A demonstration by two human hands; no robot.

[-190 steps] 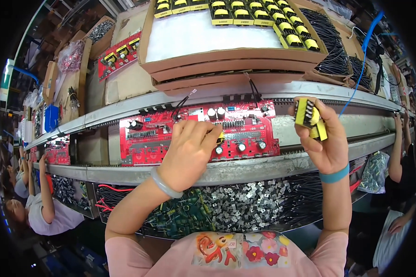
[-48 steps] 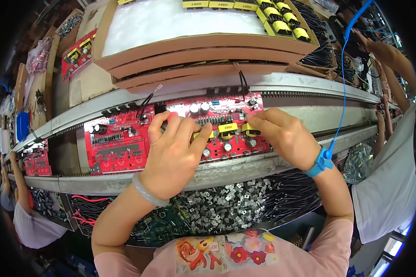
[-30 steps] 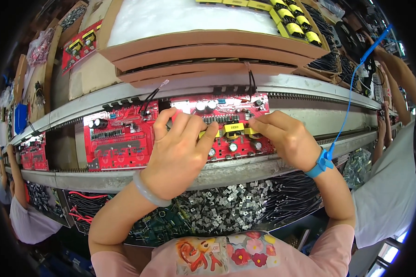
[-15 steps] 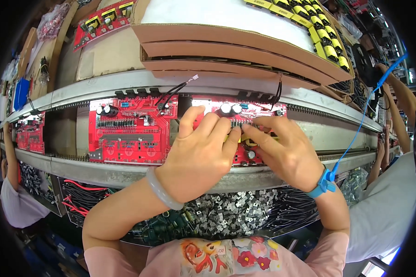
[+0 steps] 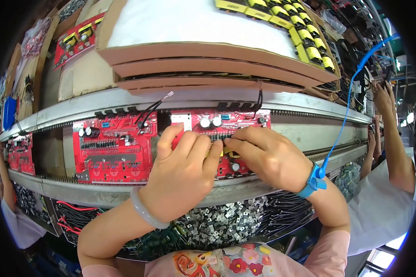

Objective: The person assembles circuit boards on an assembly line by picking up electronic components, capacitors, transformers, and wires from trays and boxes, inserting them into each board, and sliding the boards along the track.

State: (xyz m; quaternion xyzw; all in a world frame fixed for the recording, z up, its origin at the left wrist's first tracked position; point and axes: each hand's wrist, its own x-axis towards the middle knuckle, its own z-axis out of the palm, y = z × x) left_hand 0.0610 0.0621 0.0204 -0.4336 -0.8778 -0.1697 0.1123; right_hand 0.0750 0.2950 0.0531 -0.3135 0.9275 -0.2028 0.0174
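Observation:
A red circuit board (image 5: 245, 116) lies on the rail track in front of me, with two round capacitors (image 5: 211, 122) standing near its far edge. Both hands bend over this board. Between their fingertips shows part of a yellow-and-black transformer (image 5: 234, 155), mostly covered by the fingers. My left hand (image 5: 182, 168) is closed, thumb and fingers at the transformer's left side. From the right, my right hand (image 5: 275, 159) pinches at it with curled fingers. A blue wrist strap with a cord (image 5: 315, 181) is on my right wrist. Whether the transformer sits fully flat on the board is hidden.
Left along the track lies another red board (image 5: 113, 159) with black wires. Beyond the rail, stacked cardboard trays (image 5: 208, 57) carry rows of yellow transformers (image 5: 305, 34). Nearer me are bins of metal-tabbed components (image 5: 226, 219) and black wires (image 5: 286, 207). Co-workers' arms (image 5: 395, 134) show at both sides.
The whole scene has shifted left and slightly down in the picture. Both hands remain at the same spot on the board, their grip little changed.

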